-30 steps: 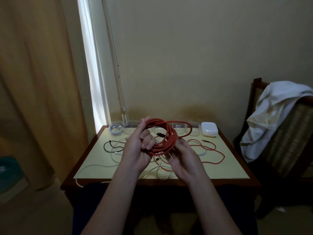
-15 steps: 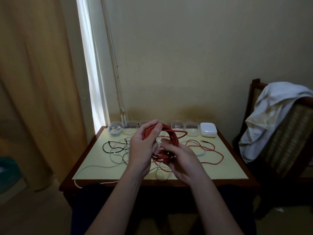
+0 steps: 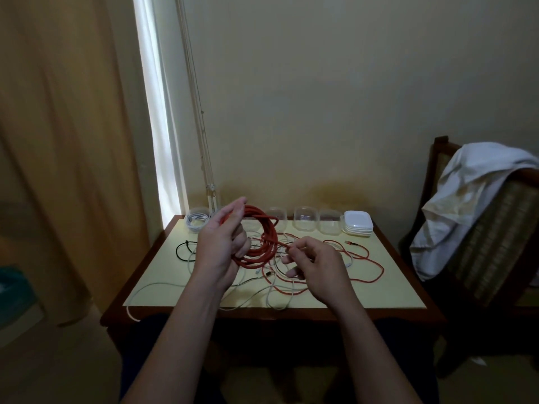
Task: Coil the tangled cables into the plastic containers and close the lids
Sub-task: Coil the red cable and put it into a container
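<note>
Dim room, cream wall; wooden table point(image 3: 388, 293) topped in pale yellow. Red cable coil point(image 3: 267, 243) raised above the top, gripped by left hand point(image 3: 217, 249), fingers curled through the loops. Right hand point(image 3: 318, 263) just right of the coil, thumb and forefinger pinching its free strand, other fingers loosely curled. Beneath both: tangled thin white cables point(image 3: 267, 295) and loose red cable point(image 3: 380, 271); black cable point(image 3: 178, 252) left of left fingers. Beyond fingertips, clear rounded containers point(image 3: 304, 225), round tub point(image 3: 196, 221) holding white cable, stacked white lids point(image 3: 358, 227). Cloth-draped chair point(image 3: 495, 228) far right.
</note>
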The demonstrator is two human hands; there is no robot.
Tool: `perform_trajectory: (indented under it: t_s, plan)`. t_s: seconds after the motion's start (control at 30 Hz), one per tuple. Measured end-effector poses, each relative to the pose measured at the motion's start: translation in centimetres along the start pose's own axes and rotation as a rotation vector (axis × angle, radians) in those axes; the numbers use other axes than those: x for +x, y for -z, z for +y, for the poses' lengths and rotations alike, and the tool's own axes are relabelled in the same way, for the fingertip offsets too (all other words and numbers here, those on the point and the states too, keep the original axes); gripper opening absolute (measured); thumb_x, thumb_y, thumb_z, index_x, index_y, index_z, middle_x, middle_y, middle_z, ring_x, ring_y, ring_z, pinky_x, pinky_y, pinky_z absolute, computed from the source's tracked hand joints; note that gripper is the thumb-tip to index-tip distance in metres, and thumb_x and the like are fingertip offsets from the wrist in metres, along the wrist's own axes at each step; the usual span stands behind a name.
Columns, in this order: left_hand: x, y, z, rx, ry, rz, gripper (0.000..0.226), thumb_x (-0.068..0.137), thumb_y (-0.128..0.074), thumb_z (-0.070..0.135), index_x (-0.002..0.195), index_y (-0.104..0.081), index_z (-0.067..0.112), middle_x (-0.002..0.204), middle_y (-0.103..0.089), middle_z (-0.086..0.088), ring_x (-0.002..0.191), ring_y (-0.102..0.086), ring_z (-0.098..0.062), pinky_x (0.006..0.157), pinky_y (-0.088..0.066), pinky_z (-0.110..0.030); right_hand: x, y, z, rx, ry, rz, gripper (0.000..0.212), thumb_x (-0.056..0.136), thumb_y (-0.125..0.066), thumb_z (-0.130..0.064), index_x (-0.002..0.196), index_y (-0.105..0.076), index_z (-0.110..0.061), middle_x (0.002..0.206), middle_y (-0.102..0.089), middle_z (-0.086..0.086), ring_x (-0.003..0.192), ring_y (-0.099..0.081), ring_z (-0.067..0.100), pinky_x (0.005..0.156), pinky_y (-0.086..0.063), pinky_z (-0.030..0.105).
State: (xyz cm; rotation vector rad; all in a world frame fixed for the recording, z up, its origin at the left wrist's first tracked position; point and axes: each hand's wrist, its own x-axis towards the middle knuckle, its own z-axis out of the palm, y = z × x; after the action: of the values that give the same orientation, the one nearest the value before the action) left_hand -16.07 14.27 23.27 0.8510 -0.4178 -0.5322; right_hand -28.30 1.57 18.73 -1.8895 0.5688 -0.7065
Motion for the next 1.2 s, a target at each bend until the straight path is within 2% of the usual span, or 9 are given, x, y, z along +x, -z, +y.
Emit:
perform_trajectory:
  t_s: [0.1, 0.3, 0.47, 0.57, 0.63, 0.8, 0.93, 1.07, 1.2]
  plan:
    - [-0.2, 0.2, 0.6, -0.043, 0.007, -0.007, 0.037, 0.09, -0.061, 0.019, 0.124, -0.062, 0.006, 0.049, -0.03, 0.006, 0.037, -0.022, -0.005, 0.035, -0.023, -0.018, 0.4, -0.1, 1.6, -0.167, 0.011, 0.109, 0.02, 0.099, -0.064, -0.019, 0.081, -0.07, -0.027, 0.079, -0.075, -0.011, 0.071, -0.072, 0.003, 0.072, -0.057, 0.03]
    - [-0.7, -0.1, 1.6, -0.18, 0.006, -0.06, 0.027, 0.098, -0.052, 0.016, 0.121, -0.062, 0.007, 0.047, -0.026, 0.008, 0.034, -0.021, -0.003, 0.034, -0.02, -0.017, 0.7, -0.4, 2.9, -0.313, 0.069, 0.298, 0.013, 0.095, -0.07, -0.022, 0.084, -0.071, -0.027, 0.08, -0.067, -0.016, 0.081, -0.061, 0.003, 0.067, -0.042, 0.015]
    - [-0.5, -0.8, 2.1, -0.444, 0.066, -0.113, 0.021, 0.1, -0.051, 0.022, 0.116, -0.061, 0.012, 0.048, -0.031, 0.008, 0.034, -0.027, -0.005, 0.035, -0.027, -0.015, 0.8, -1.7, 1.6, -0.442, 0.218, 0.245, 0.008, 0.094, -0.071, -0.026, 0.098, -0.077, -0.023, 0.087, -0.056, -0.017, 0.089, -0.052, 0.009, 0.082, -0.045, 0.03]
    - [-0.7, -1.4, 1.7, -0.417, 0.037, -0.046, 0.026, 0.099, -0.053, 0.023, 0.121, -0.06, 0.011, 0.05, -0.033, 0.008, 0.04, -0.036, -0.003, 0.043, -0.037, -0.016, -0.2, -3.0, 0.5, -0.217, 0.196, 0.207, 0.009, 0.095, -0.071, -0.021, 0.086, -0.073, -0.022, 0.075, -0.067, -0.01, 0.072, -0.062, 0.005, 0.066, -0.046, 0.018]
    - [-0.8, -1.8, 1.1, -0.306, -0.013, 0.002, 0.031, 0.1, -0.054, 0.024, 0.126, -0.06, 0.009, 0.052, -0.038, 0.007, 0.051, -0.051, -0.004, 0.055, -0.045, -0.019, -0.7, -3.9, -0.3, 0.027, 0.059, 0.18, 0.009, 0.094, -0.07, -0.021, 0.086, -0.072, -0.02, 0.075, -0.074, -0.001, 0.072, -0.069, 0.009, 0.068, -0.054, 0.023]
    - [-1.5, -2.3, 0.1, 0.159, -0.204, 0.094, 0.029, 0.103, -0.05, 0.033, 0.125, -0.065, 0.02, 0.075, -0.066, -0.002, 0.082, -0.069, -0.012, 0.075, -0.056, -0.029, -0.9, -4.5, -3.2, 0.969, -0.233, 0.101, 0.017, 0.095, -0.06, 0.003, 0.106, -0.072, 0.0, 0.098, -0.077, 0.018, 0.088, -0.074, 0.023, 0.077, -0.058, 0.029]
    - [-2.1, -3.1, -0.8, 0.372, -0.329, 0.131, 0.03, 0.105, -0.042, 0.037, 0.129, -0.058, 0.029, 0.096, -0.077, 0.0, 0.086, -0.067, 0.008, 0.068, -0.051, -0.009, -0.8, -3.8, -4.3, 1.403, -0.312, -0.049, 0.036, 0.079, -0.046, 0.002, 0.109, -0.064, 0.01, 0.107, -0.07, 0.027, 0.096, -0.072, 0.034, 0.081, -0.06, 0.036]
    - [-1.9, -2.5, -1.7, 0.499, -0.339, 0.179, 0.042, 0.098, -0.046, 0.052, 0.139, -0.051, 0.042, 0.113, -0.072, 0.016, 0.108, -0.058, 0.016, 0.095, -0.049, -0.018, -1.1, -3.4, -5.0, 1.449, -0.331, -0.103, 0.037, 0.085, -0.055, -0.01, 0.116, -0.066, 0.006, 0.109, -0.07, 0.022, 0.105, -0.068, 0.032, 0.093, -0.057, 0.042]
    - [-2.0, -2.3, -2.7, 0.587, -0.33, 0.154, 0.045, 0.096, -0.049, 0.055, 0.139, -0.055, 0.041, 0.119, -0.063, 0.029, 0.111, -0.055, 0.018, 0.095, -0.047, -0.016, -0.4, -3.9, -4.4, 1.389, -0.329, 0.029, 0.036, 0.088, -0.063, 0.003, 0.123, -0.061, 0.011, 0.118, -0.07, 0.024, 0.105, -0.071, 0.031, 0.1, -0.055, 0.039]
